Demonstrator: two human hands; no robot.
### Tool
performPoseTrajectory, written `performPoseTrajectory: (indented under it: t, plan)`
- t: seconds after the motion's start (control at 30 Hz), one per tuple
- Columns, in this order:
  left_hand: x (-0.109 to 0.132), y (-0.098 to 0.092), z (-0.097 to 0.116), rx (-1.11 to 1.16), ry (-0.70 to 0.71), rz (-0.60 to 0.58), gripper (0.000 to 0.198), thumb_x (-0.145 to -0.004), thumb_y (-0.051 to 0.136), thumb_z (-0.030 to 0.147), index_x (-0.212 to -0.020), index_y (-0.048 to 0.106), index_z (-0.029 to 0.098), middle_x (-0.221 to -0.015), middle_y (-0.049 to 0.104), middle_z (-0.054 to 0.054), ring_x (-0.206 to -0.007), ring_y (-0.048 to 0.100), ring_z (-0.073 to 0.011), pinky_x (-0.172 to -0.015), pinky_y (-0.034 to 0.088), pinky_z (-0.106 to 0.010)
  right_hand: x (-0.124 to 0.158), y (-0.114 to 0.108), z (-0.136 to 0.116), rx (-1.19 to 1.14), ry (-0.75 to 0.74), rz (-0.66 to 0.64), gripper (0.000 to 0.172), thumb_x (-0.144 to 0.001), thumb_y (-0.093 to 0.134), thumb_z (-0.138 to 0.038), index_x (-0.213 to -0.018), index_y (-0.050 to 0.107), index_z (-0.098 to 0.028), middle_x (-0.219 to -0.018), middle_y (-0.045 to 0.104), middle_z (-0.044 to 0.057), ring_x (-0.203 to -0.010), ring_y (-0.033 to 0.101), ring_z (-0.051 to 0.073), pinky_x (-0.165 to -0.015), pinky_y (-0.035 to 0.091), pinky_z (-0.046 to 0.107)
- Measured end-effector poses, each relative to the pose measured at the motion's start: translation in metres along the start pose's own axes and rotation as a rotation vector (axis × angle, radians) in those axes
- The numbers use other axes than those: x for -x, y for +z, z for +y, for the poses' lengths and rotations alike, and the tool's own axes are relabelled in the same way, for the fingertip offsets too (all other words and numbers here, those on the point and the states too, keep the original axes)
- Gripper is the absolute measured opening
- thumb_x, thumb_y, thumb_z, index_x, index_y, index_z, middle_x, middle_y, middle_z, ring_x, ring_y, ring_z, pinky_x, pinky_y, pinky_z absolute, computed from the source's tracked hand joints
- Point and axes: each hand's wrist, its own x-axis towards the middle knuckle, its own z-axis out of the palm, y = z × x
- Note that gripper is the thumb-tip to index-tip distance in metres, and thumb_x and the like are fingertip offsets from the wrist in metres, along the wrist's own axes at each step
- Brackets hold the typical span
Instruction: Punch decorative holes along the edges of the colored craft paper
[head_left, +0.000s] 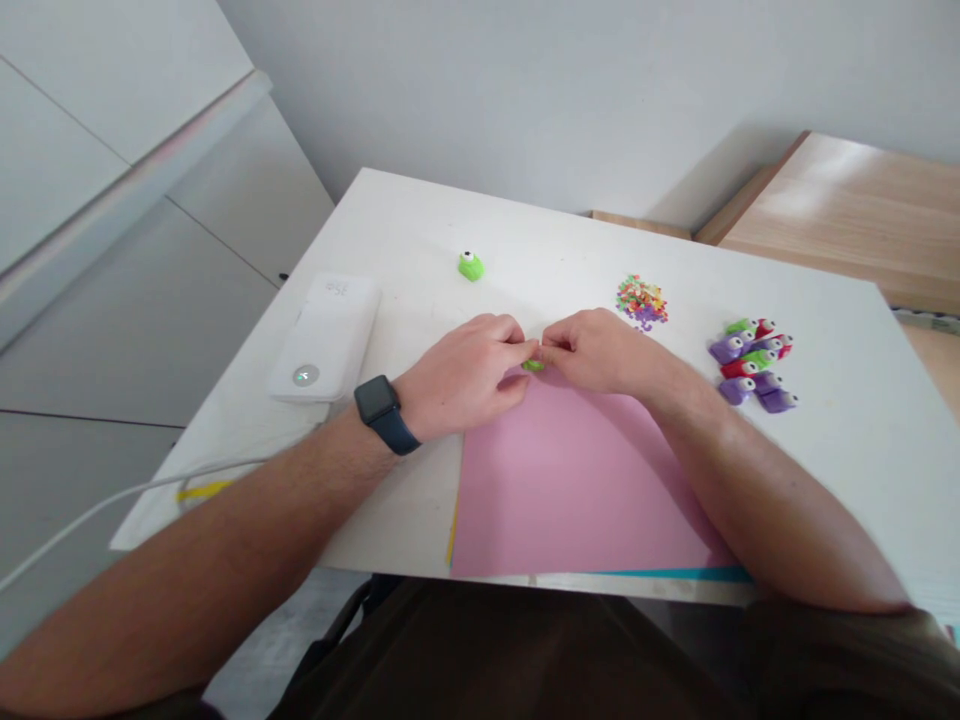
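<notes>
My left hand (pixel 465 372) and my right hand (pixel 596 350) meet at the far edge of a pink paper sheet (pixel 570 480) on a white table (pixel 420 230). Both hands are closed, pinching a small green paper punch (pixel 534 365) between their fingertips; most of it is hidden. A dark smartwatch (pixel 379 402) is on my left wrist. A second green punch (pixel 470 265) stands alone farther back.
A pile of coloured paper cut-outs (pixel 642 300) lies behind my right hand. Several purple, red and green punches (pixel 754 363) cluster at the right. A white device (pixel 324 338) with a cable sits left. Yellow and blue sheets peek from under the pink one. A wooden surface (pixel 855 210) adjoins at the right.
</notes>
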Motion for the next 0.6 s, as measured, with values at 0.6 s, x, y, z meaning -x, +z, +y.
performPoseTrajectory:
  t: [0.6]
  plan:
    - [-0.005,0.0009,0.0048,-0.139,0.015,-0.02,0.018,-0.089,0.057,0.023,-0.095,0.071,0.013,-0.098,0.064,-0.01,-0.094,0.06,-0.0246,-0.086,0.05,-0.038,-0.0062,0.0031,0.003,0.032,0.006,-0.042,0.038,-0.093,0.051,-0.042,-0.063,0.061,-0.021,-0.063,0.061,0.002,-0.06,0.048,0.015,-0.062,0.03,0.031]
